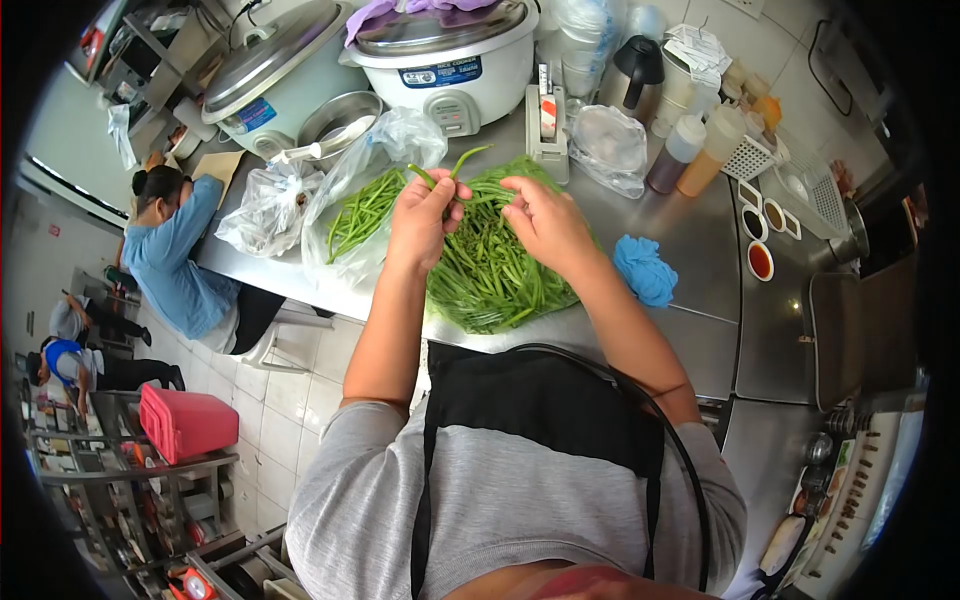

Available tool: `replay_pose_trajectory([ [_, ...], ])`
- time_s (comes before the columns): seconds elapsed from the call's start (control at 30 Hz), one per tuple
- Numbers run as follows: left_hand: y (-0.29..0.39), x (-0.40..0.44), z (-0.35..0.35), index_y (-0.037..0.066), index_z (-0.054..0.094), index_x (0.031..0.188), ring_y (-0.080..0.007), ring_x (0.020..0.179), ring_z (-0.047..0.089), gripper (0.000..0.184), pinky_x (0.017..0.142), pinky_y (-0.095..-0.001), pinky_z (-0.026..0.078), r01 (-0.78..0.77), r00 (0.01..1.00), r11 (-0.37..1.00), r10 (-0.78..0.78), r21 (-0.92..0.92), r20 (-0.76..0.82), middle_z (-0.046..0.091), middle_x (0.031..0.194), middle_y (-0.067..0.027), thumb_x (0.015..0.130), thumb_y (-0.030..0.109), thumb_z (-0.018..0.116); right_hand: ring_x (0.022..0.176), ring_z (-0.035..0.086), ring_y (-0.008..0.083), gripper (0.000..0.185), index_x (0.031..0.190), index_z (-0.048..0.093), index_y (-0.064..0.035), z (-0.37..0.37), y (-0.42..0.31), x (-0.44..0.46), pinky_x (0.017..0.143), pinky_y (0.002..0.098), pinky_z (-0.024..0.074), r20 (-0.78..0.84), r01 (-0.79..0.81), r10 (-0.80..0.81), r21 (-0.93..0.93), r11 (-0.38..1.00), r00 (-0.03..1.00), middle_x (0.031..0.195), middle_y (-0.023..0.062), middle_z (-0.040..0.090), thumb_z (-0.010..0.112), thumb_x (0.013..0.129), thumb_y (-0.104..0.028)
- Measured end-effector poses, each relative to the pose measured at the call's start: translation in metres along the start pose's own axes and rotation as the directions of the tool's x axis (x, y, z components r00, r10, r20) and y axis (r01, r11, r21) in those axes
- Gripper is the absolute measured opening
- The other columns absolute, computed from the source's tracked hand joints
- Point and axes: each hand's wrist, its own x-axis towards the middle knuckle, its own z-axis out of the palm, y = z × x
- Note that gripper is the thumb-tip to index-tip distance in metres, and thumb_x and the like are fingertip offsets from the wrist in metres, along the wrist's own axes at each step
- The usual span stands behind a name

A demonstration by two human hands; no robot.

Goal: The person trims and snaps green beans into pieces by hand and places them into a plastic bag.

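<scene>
Green chili peppers (466, 157) stick up from between the thumb and fingers of my left hand (428, 215), which is closed on them. Just to the right, my right hand (545, 222) is raised with its fingers curled and apart, and nothing shows in it. Below both hands lies an open green plastic bag (485, 300) full of many thin green peppers (490, 255). Left of my left hand, a clear plastic bag (350, 262) holds a smaller pile of long green peppers (362, 212).
Rice cookers (440, 75) and a metal bowl (340, 116) stand behind. A knotted bag (268, 210) lies left, a blue cloth (645, 270) right, near sauce bottles (677, 153) and dip cups (760, 260). A person in blue (180, 260) leans on the table's left end.
</scene>
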Motion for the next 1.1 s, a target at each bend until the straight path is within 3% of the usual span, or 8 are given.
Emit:
replay_pose_trajectory([
  [0.07, 0.001, -0.003, 0.004, 0.007, 0.045, 0.092, -0.0072, 0.053, 0.045, 0.008, 0.044, -0.0185, 0.032, 0.005, 1.0, 1.0, -0.005, -0.02, 0.006, 0.056, 0.075, -0.0054, 0.085, 0.011, 0.047, 0.07, 0.057, 0.0243, 0.013, 0.085, 0.058, -0.0106, 0.003, 0.001, 0.002, 0.063, 0.0379, 0.0405, -0.091, 0.122, -0.131, -0.101, 0.987, 0.987, 0.078, 0.0059, 0.059, 0.055, 0.077, -0.021],
  [0.27, -0.003, -0.009, 0.008, 0.007, 0.045, 0.093, -0.007, 0.053, 0.045, 0.008, 0.044, -0.0185, 0.032, -0.007, 0.999, 1.0, 0.006, 0.019, 0.045, 0.056, 0.075, -0.0048, 0.085, 0.01, 0.047, 0.065, 0.056, 0.0252, 0.009, 0.076, 0.057, -0.0099, 0.007, 0.006, 0.004, 0.058, 0.0377, 0.0395, 0.016, 0.214, -0.223, -0.355, 0.91, 0.975, 0.068, 0.0062, 0.056, 0.054, 0.073, -0.018],
  [0.47, -0.034, -0.024, 0.015, 0.006, 0.05, 0.09, -0.0063, 0.051, 0.041, 0.012, 0.042, -0.0183, 0.028, 0.206, 0.965, 0.979, -0.205, 0.011, 0.162, 0.05, 0.068, 0.0012, 0.086, 0.017, 0.049, 0.064, 0.057, 0.03, 0.013, 0.071, 0.057, -0.0068, 0.03, 0.033, 0.0, 0.057, 0.0419, 0.0423, -0.001, -0.092, 0.097, -0.321, 0.943, 0.995, 0.069, 0.0119, 0.059, 0.05, 0.074, -0.017],
  [0.67, -0.02, -0.021, 0.004, 0.006, 0.051, 0.091, -0.0039, 0.044, 0.035, 0.012, 0.038, -0.0172, 0.023, 0.131, 0.991, 0.978, -0.134, 0.164, 0.005, 0.049, 0.064, 0.003, 0.085, 0.016, 0.048, 0.066, 0.056, 0.0319, 0.017, 0.074, 0.057, -0.0077, 0.002, 0.015, 0.0, 0.058, 0.0411, 0.0435, 0.047, -0.237, 0.241, -0.077, 0.969, 0.97, 0.071, 0.0126, 0.059, 0.052, 0.077, -0.023],
  [0.77, -0.015, -0.019, 0.001, 0.006, 0.052, 0.09, -0.0029, 0.042, 0.034, 0.012, 0.038, -0.0168, 0.023, 0.108, 0.994, 0.974, -0.112, 0.2, 0.007, 0.049, 0.064, 0.003, 0.086, 0.017, 0.048, 0.065, 0.056, 0.0311, 0.014, 0.078, 0.056, -0.0084, -0.003, 0.003, 0.003, 0.057, 0.0408, 0.0431, -0.124, -0.111, 0.109, -0.008, 0.994, 0.986, 0.073, 0.0113, 0.058, 0.054, 0.077, -0.022],
  [0.87, -0.007, -0.022, 0.009, 0.006, 0.053, 0.089, -0.0029, 0.045, 0.036, 0.013, 0.039, -0.016, 0.025, 0.1, 0.995, 0.971, -0.1, 0.216, -0.009, 0.05, 0.064, 0.003, 0.086, 0.018, 0.048, 0.063, 0.055, 0.0297, 0.011, 0.08, 0.054, -0.0081, -0.001, 0.012, 0.007, 0.057, 0.0401, 0.0432, -0.073, 0.115, -0.136, -0.242, 0.963, 0.988, 0.074, 0.0105, 0.058, 0.055, 0.077, -0.018],
  [0.97, -0.008, -0.026, 0.007, 0.007, 0.053, 0.088, -0.0031, 0.048, 0.039, 0.013, 0.042, -0.0152, 0.027, 0.101, 0.981, 0.961, -0.139, 0.258, 0.134, 0.051, 0.066, 0.0026, 0.086, 0.019, 0.048, 0.06, 0.054, 0.0292, 0.011, 0.077, 0.053, -0.0069, 0.006, 0.008, 0.009, 0.055, 0.0382, 0.0431, -0.126, 0.067, -0.104, -0.27, 0.961, 0.987, 0.07, 0.0111, 0.057, 0.053, 0.077, -0.017],
  [1.1, -0.023, -0.031, 0.006, 0.008, 0.052, 0.087, -0.0039, 0.054, 0.042, 0.012, 0.047, -0.0158, 0.031, 0.082, 0.939, 0.933, -0.19, 0.352, 0.287, 0.055, 0.071, 0.0013, 0.086, 0.019, 0.049, 0.059, 0.054, 0.0285, 0.011, 0.074, 0.052, -0.0055, 0.009, 0.005, 0.016, 0.054, 0.0362, 0.0431, -0.116, -0.138, 0.179, 0.298, 0.945, 0.977, 0.065, 0.0117, 0.057, 0.052, 0.077, -0.017],
])
